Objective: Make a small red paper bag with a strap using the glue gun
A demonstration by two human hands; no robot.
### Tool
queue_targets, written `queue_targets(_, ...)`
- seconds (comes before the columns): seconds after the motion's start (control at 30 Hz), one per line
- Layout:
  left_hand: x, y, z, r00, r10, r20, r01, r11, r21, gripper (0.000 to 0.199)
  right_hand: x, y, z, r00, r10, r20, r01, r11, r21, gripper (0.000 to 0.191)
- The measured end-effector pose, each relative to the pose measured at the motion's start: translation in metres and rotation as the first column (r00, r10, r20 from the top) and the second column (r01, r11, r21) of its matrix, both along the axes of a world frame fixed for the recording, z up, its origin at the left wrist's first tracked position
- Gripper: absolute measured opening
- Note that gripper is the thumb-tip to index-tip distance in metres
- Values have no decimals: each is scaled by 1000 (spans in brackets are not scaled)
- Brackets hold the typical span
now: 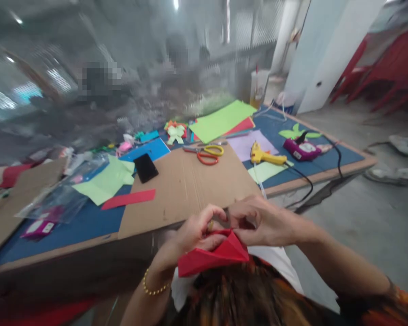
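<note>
head view — left hand (204,226) and right hand (258,222) pinched red paper (214,258), seemingly light and crease-prone, best gripped at folded edges.

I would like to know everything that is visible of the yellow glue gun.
The glue gun is yellow and looks plastic. It lies partly on a lilac sheet, handle pointing right in the picture. A black cord runs from the handle's end over the table edge. Neither the left hand nor the right hand touches it.
</note>
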State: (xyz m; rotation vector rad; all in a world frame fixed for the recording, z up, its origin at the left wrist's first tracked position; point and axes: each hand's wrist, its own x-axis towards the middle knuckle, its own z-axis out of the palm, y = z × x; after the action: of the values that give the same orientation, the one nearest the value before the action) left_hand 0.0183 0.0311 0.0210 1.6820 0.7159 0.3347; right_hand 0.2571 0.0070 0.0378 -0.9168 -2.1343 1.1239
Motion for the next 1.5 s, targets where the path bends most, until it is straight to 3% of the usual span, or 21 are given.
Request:
queue_targets(0.27, 7, 22, 5, 999, -42, -7, 42, 996, 82, 31, 4, 0, 12, 991, -122, 56, 117, 989, 85, 17)
queue_targets(0.47, 7, 15, 2, 996, -71, 47, 70, 997, 6, 30, 8, -5, 13, 992, -86, 95, 79, 994, 74, 16)
queue_targets(0.8, 10, 7, 11, 993, -105, 60, 103, 994, 48, 33, 4, -8, 14, 999, -12, 33, 7, 988, 155, 18)
queue_targets(0.97, 14, -12, 14, 994, -85, 75, 81, 995, 57, 33, 8, -25, 11, 998, -35, 59, 21, 973, 229, 23)
queue_targets(1.03, 15, -24, 7, 997, -47, 65, 44, 998, 42, 30, 10, -37, 5, 994, -55, 90, 31, 968, 248, 24)
queue_targets(1.13, 17, -44, -15, 997, -26, 77, 32, 997, -76, 31, 12, -53, -10, 992, -48, 115, 20, 971, 236, 25)
queue_targets(1.3, 17, -66, -54, 989, 29, 147, 23, 940, -340, 45, 10, -68, -39, 992, -19, 125, 10, 997, 74, 24)
queue_targets(1.4, 14, -65, -56, 989, 34, 143, 18, 936, -351, 51, 8, -68, -42, 991, -18, 130, 14, 1000, 26, 22)
queue_targets(1.5, 13, -58, -46, 992, 0, 127, 35, 961, -275, 43, 7, -65, -35, 991, -20, 131, 14, 999, 46, 22)
